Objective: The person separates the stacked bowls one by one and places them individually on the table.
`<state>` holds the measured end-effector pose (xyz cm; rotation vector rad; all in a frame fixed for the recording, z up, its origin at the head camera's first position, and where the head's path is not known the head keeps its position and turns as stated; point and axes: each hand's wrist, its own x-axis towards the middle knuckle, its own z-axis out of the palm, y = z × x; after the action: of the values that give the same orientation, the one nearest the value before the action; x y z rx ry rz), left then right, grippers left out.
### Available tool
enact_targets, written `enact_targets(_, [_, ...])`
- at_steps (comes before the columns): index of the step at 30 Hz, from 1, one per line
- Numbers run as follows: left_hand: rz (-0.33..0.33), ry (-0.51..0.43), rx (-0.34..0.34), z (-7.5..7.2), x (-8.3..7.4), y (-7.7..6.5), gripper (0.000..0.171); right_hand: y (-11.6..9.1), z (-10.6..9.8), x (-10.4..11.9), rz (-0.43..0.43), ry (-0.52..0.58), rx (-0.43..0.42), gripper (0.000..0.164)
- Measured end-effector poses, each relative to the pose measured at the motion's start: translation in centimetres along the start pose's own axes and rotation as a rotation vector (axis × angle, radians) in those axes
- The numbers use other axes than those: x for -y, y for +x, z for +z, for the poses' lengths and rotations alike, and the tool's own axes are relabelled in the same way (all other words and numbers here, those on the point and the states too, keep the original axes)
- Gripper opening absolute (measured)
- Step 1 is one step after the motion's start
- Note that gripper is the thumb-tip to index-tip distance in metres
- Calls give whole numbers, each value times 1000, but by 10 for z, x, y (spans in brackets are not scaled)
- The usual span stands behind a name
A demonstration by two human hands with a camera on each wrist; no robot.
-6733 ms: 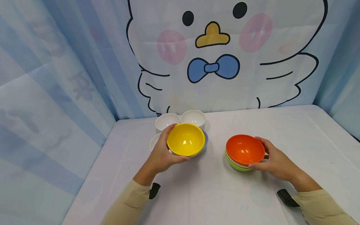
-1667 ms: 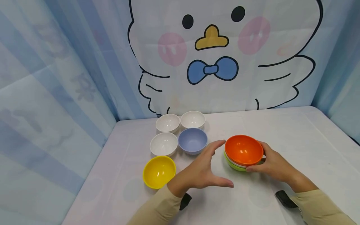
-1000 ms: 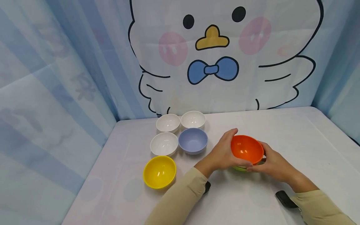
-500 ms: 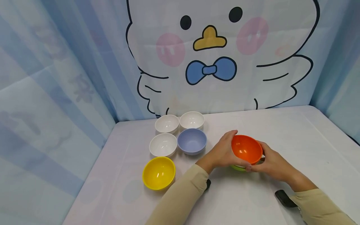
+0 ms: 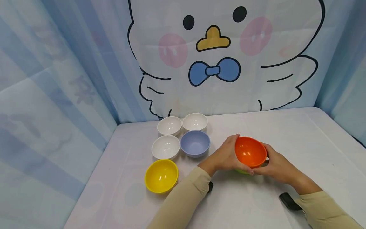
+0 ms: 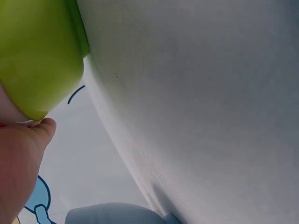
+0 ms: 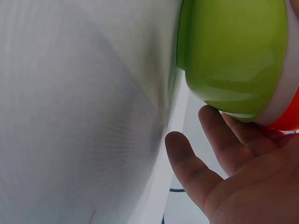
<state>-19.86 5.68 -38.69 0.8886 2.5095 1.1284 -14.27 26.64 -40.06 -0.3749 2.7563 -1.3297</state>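
An orange bowl (image 5: 251,152) tops a nested stack on the table, right of centre. Under it a pale bowl (image 7: 282,88) shows as a thin band, and a green bowl (image 7: 233,51) forms the bottom. My left hand (image 5: 226,156) grips the orange bowl from the left, thumb along its near rim. From the other side my right hand (image 5: 281,167) holds the stack, its thumb at the near rim and fingers behind; in the right wrist view some fingertips lie against the green bowl. Both thumb tips meet at the front. The left wrist view shows the green bowl (image 6: 42,51) beside the left fingers.
Left of the stack stand a yellow bowl (image 5: 161,176), a blue-purple bowl (image 5: 195,144) and three white bowls, one of them (image 5: 166,147) right behind the yellow. A cartoon-printed cloth (image 5: 177,89) hangs behind the table's back edge.
The yellow bowl, earlier in my left hand, now stands on the table in front of a white bowl. My left hand has moved right onto the orange bowl. The right hand stays at the stack.
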Motion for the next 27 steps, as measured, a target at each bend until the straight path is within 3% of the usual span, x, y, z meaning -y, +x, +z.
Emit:
enact_targets(17, [11,-13,-14,-1,2,-2,115,0,2,-1,27,-20,3,98])
enact_targets(27, [14,-83,-39,-15,-7,-5,116,0,-1,0,-17,-9,-11,93])
